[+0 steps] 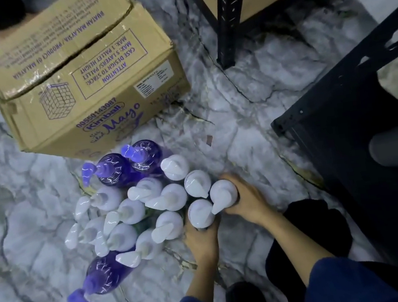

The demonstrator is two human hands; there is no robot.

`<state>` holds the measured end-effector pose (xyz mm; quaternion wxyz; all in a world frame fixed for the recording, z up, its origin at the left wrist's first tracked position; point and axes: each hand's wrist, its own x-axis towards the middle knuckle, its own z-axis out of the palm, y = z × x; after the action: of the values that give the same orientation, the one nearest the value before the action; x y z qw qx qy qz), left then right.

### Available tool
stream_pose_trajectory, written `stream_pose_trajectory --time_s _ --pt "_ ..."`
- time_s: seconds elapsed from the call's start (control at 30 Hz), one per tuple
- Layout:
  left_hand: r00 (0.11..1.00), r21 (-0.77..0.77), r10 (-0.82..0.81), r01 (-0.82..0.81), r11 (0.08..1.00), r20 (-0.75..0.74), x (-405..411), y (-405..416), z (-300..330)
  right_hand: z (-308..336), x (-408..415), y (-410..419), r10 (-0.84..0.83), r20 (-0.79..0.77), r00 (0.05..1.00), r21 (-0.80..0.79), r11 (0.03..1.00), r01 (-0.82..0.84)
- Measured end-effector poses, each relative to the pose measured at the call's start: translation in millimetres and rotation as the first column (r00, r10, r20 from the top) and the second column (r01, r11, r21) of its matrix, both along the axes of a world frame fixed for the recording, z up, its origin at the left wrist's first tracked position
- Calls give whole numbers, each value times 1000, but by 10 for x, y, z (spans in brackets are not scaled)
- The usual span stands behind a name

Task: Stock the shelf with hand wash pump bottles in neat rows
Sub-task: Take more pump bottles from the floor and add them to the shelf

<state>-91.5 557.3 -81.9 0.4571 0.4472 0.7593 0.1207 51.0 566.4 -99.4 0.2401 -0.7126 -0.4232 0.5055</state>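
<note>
Your left hand [200, 236] grips one white-pump bottle [201, 212], your right hand [246, 199] grips its neighbour [223, 193], both at the cluster's near edge on the floor [250, 108], likeliest for carrying two to the shelf [355, 115] just beside.

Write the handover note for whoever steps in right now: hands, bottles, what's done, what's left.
Left hand: grips a white-pump bottle at the near right edge of the cluster.
Right hand: grips the white-pump bottle next to it.
Bottles: all stand bunched on the marble floor, mostly white pumps, with two purple bottles at the far side and another purple one at the near left. A cardboard box lies behind them.
Shelf: the black rack is to the right; no bottles show on it in this view.
Done: bottles out on the floor.
Left: carry them to the shelf and line them up in rows.
</note>
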Motion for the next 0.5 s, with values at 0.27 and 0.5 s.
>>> stream_pose_trajectory --time_s 0.27,0.5 --pt "979 236 89 -132 963 186 94 -140 225 180 57 -53 -196 -151 969 -40 980 192" --pt "956 386 21 -137 912 291 151 -233 605 587 158 -11 -464 -183 867 -21 883 469"
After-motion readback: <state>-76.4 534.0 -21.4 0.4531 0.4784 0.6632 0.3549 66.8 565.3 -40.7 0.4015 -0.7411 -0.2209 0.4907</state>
